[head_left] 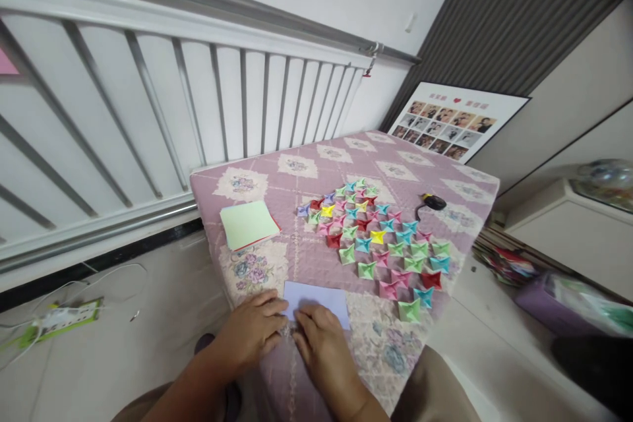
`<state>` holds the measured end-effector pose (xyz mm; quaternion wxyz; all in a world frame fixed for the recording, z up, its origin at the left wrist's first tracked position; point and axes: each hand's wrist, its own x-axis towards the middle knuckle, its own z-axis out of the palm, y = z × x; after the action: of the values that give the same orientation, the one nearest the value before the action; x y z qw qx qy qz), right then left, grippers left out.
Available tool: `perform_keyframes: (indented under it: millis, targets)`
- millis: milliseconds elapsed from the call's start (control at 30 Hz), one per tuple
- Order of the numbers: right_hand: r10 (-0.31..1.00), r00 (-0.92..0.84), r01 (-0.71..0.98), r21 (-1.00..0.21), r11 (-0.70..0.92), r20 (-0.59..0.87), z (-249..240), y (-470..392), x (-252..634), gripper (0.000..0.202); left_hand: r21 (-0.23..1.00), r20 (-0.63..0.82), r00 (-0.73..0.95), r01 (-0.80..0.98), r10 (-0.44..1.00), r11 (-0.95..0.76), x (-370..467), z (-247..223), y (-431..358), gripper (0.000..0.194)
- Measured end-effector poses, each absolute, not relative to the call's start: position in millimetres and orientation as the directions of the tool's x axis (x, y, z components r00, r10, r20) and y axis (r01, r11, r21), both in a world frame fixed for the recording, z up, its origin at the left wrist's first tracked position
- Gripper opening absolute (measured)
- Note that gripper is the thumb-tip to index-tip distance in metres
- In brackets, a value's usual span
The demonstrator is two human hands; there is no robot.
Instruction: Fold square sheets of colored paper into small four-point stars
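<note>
A lilac sheet of paper [321, 295], apparently folded into a rectangle, lies flat near the front of the table. My left hand [257, 324] rests at its left end, fingers stretched out and touching the edge. On the paper's near edge, my right hand [324, 343] has its fingers bent and drawn together, with the thumb close below them. Part of the near edge is hidden under this hand. Beyond my left hand sits a stack of paper sheets [250, 224], pale green on top with red showing beneath. Rows of small folded paper pieces [377, 237] in several colours stand to the right.
A purple patterned quilted cloth [306, 257] covers the table. Toward the back right lies a black object with a yellow part [433, 202]. A white radiator [277, 105] runs along the left side, and a photo board [455, 122] leans behind. A power strip [62, 321] is on the floor.
</note>
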<state>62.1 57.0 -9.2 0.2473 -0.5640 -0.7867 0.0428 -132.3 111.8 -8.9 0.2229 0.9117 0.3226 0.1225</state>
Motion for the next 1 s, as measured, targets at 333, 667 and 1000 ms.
perform_keyframes:
  millis: [333, 667, 1000]
  targets:
    - [0.899, -0.163, 0.824, -0.445, 0.351, 0.407, -23, 63, 91, 0.026, 0.508, 0.245, 0.451, 0.694, 0.858, -0.510, -115, -17, 100, 0.041]
    - [0.891, -0.208, 0.871, -0.339, 0.357, 0.404, -19, 59, 89, 0.022, 0.079, 0.352, 0.550, 0.788, 0.757, -0.610, -84, -13, 85, 0.009]
    - [0.805, -0.402, 0.795, -0.269, 0.543, 0.437, -27, 1, 122, 0.018, 0.226, 0.519, 0.406, 0.784, 0.752, -0.579, -55, -11, -31, 0.011]
